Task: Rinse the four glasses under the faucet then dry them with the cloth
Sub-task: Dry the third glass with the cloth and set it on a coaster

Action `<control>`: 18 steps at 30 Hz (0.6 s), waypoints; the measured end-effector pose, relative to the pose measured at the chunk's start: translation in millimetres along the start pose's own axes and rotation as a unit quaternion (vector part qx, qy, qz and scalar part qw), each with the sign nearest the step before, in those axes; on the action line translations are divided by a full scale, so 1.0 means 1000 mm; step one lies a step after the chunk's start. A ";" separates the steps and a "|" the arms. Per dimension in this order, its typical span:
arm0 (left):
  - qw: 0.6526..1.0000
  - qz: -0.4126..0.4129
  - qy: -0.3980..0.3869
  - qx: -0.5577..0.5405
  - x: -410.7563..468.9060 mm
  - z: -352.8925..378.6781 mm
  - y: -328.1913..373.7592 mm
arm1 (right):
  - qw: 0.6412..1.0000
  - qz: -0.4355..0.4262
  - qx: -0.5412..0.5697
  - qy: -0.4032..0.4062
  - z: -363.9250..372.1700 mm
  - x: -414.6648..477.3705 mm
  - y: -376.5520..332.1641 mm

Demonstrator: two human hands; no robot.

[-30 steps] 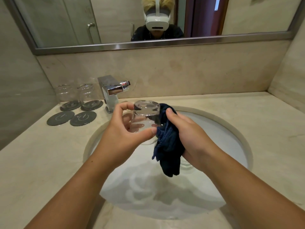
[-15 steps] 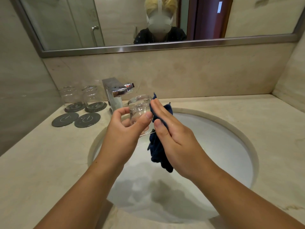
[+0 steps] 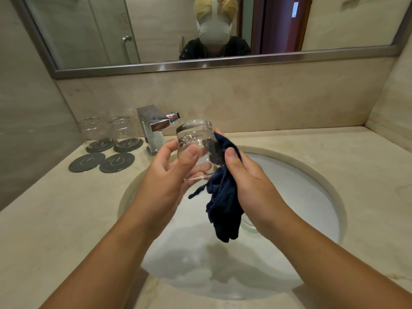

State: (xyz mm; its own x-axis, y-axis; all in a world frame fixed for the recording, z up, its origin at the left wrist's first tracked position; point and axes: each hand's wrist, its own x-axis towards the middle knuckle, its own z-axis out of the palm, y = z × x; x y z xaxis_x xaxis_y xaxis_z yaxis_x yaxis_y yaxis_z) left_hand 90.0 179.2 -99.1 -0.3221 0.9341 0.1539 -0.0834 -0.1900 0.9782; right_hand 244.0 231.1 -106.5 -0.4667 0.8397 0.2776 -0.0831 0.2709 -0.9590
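beige stone bench [image 3: 334, 152], round sink [image 3: 301, 197], mirror [image 3: 89, 30] above. over the sink, left hand [image 3: 165, 181] grips an upturned glass [image 3: 196, 143]; right hand [image 3: 252, 179] pinches a dark cloth [image 3: 223, 197] against it. two glasses [image 3: 123, 132] left of faucet [image 3: 153, 130].

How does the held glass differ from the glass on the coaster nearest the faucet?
The held glass is tilted over the sink; the coaster glass stands on the counter. The left hand grips the held glass, cloth against it; no hand touches the coaster glass. Both are clear.
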 end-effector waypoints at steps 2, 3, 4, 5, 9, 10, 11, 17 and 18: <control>0.999 0.002 -0.005 0.040 0.001 -0.001 -0.002 | 1.000 0.009 0.008 0.009 0.000 0.001 0.001; 0.997 0.009 -0.002 0.076 0.002 -0.003 -0.004 | 1.000 0.011 0.011 0.013 0.000 0.001 0.002; 0.993 0.015 0.004 0.115 0.002 -0.003 -0.004 | 1.000 0.011 0.010 0.017 0.000 0.002 0.004; 0.989 0.020 0.011 0.146 0.003 -0.005 -0.005 | 1.000 0.006 0.004 0.021 0.000 0.003 0.006; 0.990 0.039 0.044 0.132 0.003 -0.005 -0.008 | 0.998 -0.026 -0.046 0.027 0.001 0.002 0.008; 0.991 0.042 0.050 0.118 0.002 -0.004 -0.007 | 0.997 -0.037 -0.063 0.027 0.002 0.001 0.007; 0.992 0.045 0.051 0.108 0.001 -0.004 -0.006 | 0.995 -0.045 -0.079 0.028 0.002 0.000 0.005; 0.999 0.028 0.012 0.030 -0.002 -0.005 0.000 | 0.999 -0.003 -0.007 0.048 0.003 -0.005 -0.009; 1.000 0.021 0.008 0.021 -0.001 -0.006 -0.001 | 0.999 0.003 0.008 0.054 0.002 -0.005 -0.012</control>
State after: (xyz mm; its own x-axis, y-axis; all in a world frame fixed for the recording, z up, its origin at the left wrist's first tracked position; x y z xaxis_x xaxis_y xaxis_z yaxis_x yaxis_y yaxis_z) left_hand 84.7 176.3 -100.8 -0.3396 0.9205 0.1931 -0.0303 -0.2158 0.9760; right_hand 245.4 222.6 -96.7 -0.3698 0.8875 0.2750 -0.0955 0.2581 -0.9614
